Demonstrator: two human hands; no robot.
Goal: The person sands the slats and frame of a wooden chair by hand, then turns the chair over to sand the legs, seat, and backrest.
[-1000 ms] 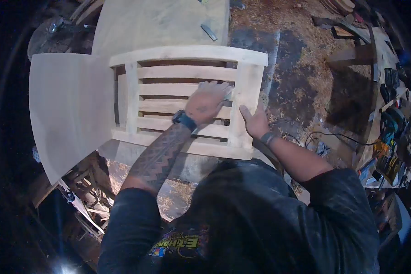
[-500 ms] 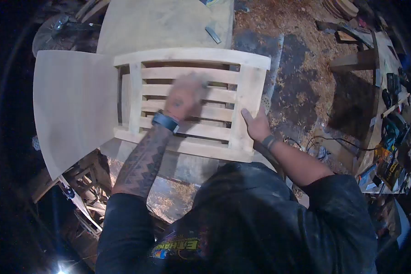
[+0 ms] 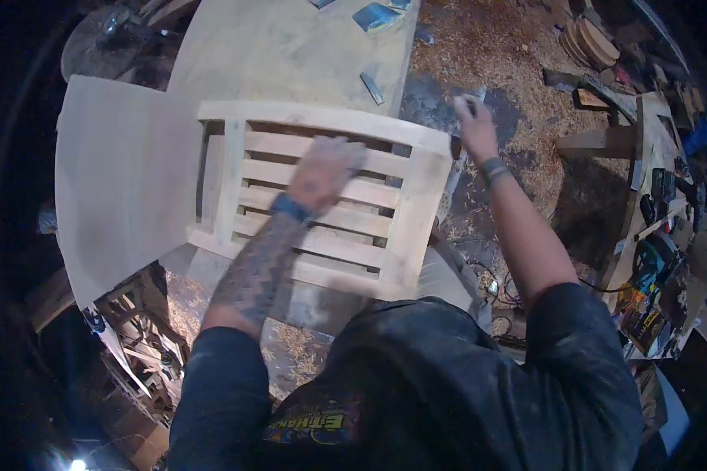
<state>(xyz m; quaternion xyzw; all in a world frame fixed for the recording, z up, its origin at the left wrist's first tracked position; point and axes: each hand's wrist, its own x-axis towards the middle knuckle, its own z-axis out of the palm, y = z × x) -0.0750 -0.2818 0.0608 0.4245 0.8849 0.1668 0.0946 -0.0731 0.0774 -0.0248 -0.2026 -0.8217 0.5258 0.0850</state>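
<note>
A pale wooden slatted chair back [image 3: 416, 196] lies flat on a workbench. It joins a broad curved seat panel [image 3: 122, 180] on the left. My left hand [image 3: 326, 173] presses palm down on the upper slats and is blurred by motion; a sanding sheet seems to sit under its fingers. My right hand [image 3: 473, 118] is stretched out just past the far right corner of the top rail [image 3: 330, 116]. Its fingers are curled, and whether they hold anything cannot be made out.
A large wooden tabletop [image 3: 291, 47] lies beyond the chair back with a small grey block [image 3: 371, 88] and blue sheets [image 3: 377, 16] on it. Sawdust covers the floor [image 3: 518, 47] on the right. Tools crowd a bench [image 3: 660, 220] at far right. A cable [image 3: 495, 290] trails below.
My right hand has left the right post and moved up past the top rail's far corner. My left hand slid left along the slats and stays there. The view has tilted.
</note>
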